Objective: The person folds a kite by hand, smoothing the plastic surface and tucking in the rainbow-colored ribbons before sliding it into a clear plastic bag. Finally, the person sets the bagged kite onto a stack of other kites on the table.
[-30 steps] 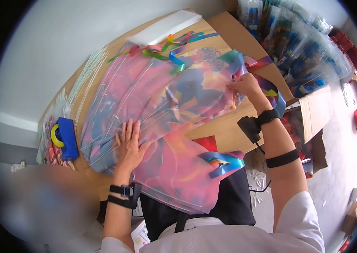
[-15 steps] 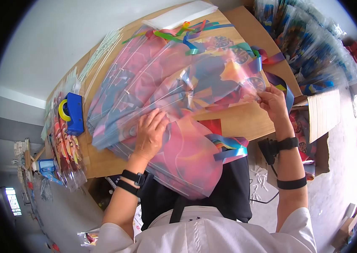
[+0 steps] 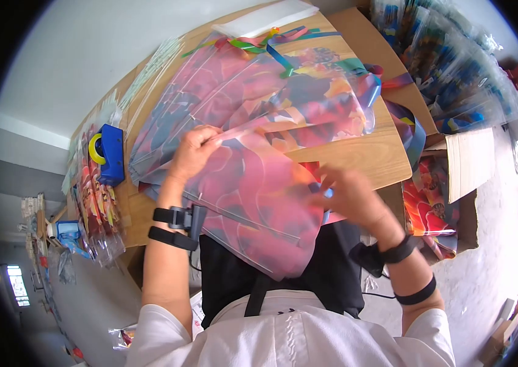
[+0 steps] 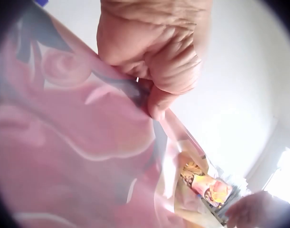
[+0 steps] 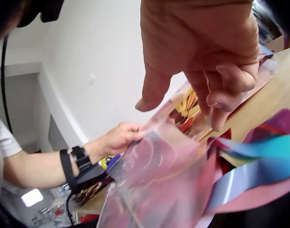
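A pink, blue and orange printed sheet [image 3: 259, 183] with thin rods along it lies folded over the table, its near part hanging over the person's lap. My left hand [image 3: 193, 154] pinches a fold of it between thumb and fingers, pulling the edge up, as the left wrist view also shows. The right hand [image 3: 355, 200], blurred, hovers over the sheet's near right corner with loosely bent fingers and nothing between them. Below it, shiny blue, teal and pink ribbons [image 5: 263, 173] spread out in the right wrist view. More ribbons [image 3: 283, 52] trail at the sheet's far edge.
A blue tape dispenser [image 3: 111, 154] stands at the left by packed printed pieces [image 3: 95, 189]. White rods [image 3: 149, 76] and a white stack [image 3: 265, 18] lie at the back of the wooden table [image 3: 387, 165]. Right of it are an open cardboard box [image 3: 468, 165] and bagged goods [image 3: 454, 67].
My left hand went from lying flat on the sheet to pinching and lifting a fold. The right hand let go of the sheet's far right end and moved down toward the near corner.
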A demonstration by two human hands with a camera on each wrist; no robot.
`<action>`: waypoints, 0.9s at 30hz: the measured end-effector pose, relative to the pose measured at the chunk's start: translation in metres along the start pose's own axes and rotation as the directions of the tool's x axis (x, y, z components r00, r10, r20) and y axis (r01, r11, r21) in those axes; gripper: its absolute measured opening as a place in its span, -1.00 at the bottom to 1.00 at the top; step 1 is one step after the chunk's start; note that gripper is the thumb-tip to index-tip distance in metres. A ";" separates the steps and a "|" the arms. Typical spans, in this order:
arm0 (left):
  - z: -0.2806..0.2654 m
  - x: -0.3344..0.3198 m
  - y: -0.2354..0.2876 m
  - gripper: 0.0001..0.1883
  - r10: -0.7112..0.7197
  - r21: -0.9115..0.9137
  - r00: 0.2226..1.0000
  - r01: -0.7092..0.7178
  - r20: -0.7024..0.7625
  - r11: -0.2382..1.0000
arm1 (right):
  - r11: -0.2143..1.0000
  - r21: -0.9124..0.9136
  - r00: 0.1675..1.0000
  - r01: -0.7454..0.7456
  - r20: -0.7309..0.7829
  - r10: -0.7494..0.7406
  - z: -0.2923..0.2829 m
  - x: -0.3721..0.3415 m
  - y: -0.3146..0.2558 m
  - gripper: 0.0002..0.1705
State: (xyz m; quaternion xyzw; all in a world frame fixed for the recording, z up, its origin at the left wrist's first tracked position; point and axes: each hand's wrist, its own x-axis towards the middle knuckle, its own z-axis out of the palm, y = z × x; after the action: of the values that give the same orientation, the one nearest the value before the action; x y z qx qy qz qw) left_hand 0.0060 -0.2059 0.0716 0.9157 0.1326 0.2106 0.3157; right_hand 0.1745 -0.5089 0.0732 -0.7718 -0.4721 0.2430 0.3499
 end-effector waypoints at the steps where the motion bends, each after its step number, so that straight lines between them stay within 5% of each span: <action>1: -0.015 0.005 0.016 -0.87 -0.178 -0.094 0.978 0.188 0.104 0.978 | 0.998 -0.054 0.994 0.037 0.101 -0.032 0.013 -0.005 -0.009 -0.48; 2: -0.026 0.007 0.024 -0.85 -0.337 -0.163 0.915 0.376 0.222 0.912 | 0.998 0.028 0.986 0.057 0.154 -0.060 0.031 -0.009 -0.004 -0.45; 4: -0.041 0.009 0.010 -0.84 -0.300 -0.150 0.928 0.337 0.222 0.930 | 0.960 0.239 0.886 -0.147 0.463 0.020 0.036 -0.008 -0.015 -0.45; 5: -0.050 0.010 0.006 -0.85 -0.287 -0.216 0.923 0.344 0.258 0.914 | 0.960 0.238 0.888 -0.146 0.459 0.021 0.038 -0.010 -0.019 -0.45; 6: -0.056 0.011 0.005 -0.86 -0.273 -0.280 0.916 0.355 0.294 0.892 | 0.974 0.226 0.995 0.023 0.085 -0.043 0.041 -0.013 -0.023 -0.47; 7: -0.060 0.012 0.005 -0.86 -0.287 -0.319 0.912 0.376 0.292 0.870 | 0.973 0.151 0.947 0.173 -0.296 -0.122 0.043 -0.016 -0.027 -0.48; 9: -0.066 0.014 0.000 -0.87 -0.279 -0.377 0.900 0.398 0.334 0.836 | 0.964 -0.125 0.797 0.235 -0.543 -0.265 0.034 0.002 -0.033 -0.47; 13: -0.070 0.023 -0.009 -0.88 -0.252 -0.440 0.870 0.441 0.423 0.782 | 0.937 -0.247 0.674 0.246 -0.651 -0.349 0.039 0.060 -0.021 -0.48; 14: -0.071 0.024 -0.011 -0.88 -0.248 -0.438 0.870 0.438 0.425 0.785 | 0.975 0.034 0.898 0.221 -0.398 -0.189 0.045 0.073 -0.013 -0.54; 15: -0.071 0.028 -0.008 -0.85 -0.232 -0.370 0.869 0.408 0.437 0.834 | 0.954 0.287 0.995 0.093 -0.056 -0.080 0.045 0.078 -0.015 -0.60; 16: -0.071 0.031 -0.005 -0.81 -0.216 -0.304 0.868 0.375 0.448 0.876 | 0.954 0.285 0.995 0.092 -0.060 -0.078 0.047 0.075 -0.015 -0.60; 17: -0.072 0.031 -0.002 -0.81 -0.209 -0.308 0.868 0.371 0.450 0.876 | 0.902 0.410 0.979 0.133 0.088 -0.184 0.051 0.064 -0.016 -0.70; 18: -0.071 0.027 0.020 -0.73 -0.256 -0.151 0.776 0.410 0.577 0.900 | 0.834 0.532 0.928 0.143 0.219 -0.300 0.054 0.050 -0.020 -0.79; 19: -0.065 0.020 0.036 -0.64 -0.317 0.012 0.662 0.421 0.680 0.907 | 0.805 0.593 0.895 -0.027 0.373 -0.244 0.055 0.033 -0.025 -0.83; 20: -0.055 0.009 0.044 -0.43 -0.244 -0.046 0.635 0.404 0.732 0.914 | 0.757 0.621 0.830 -0.203 0.520 -0.203 0.058 0.013 -0.027 -0.87; 21: -0.040 -0.007 0.044 -0.34 -0.226 0.081 0.695 0.236 0.682 0.969 | 0.731 0.621 0.801 -0.284 0.572 -0.175 0.072 -0.007 -0.017 -0.89; 22: -0.020 -0.019 0.034 -0.26 -0.236 0.203 0.656 0.128 0.716 0.971 | 0.701 0.615 0.769 -0.361 0.622 -0.149 0.085 -0.024 -0.008 -0.90; 24: 0.014 -0.043 0.053 -0.18 -0.441 0.581 0.606 -0.042 0.662 0.813 | 0.634 0.610 0.764 -0.475 0.644 -0.047 0.080 -0.054 -0.016 -0.90; 25: 0.023 -0.054 0.050 -0.18 -0.428 0.570 0.604 -0.053 0.672 0.820 | 0.821 0.473 0.791 -0.321 0.610 -0.042 0.083 -0.064 -0.009 -0.86; 27: 0.043 -0.066 0.040 -0.07 -0.407 0.581 0.786 0.075 0.466 0.811 | 0.769 0.485 0.756 -0.417 0.654 -0.003 0.074 -0.075 0.003 -0.83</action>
State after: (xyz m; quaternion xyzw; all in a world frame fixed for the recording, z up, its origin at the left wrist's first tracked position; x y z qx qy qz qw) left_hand -0.0269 -0.2839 0.0468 0.9599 0.2060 -0.1623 0.0990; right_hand 0.0912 -0.5542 0.0273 -0.5440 -0.3628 0.6595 0.3707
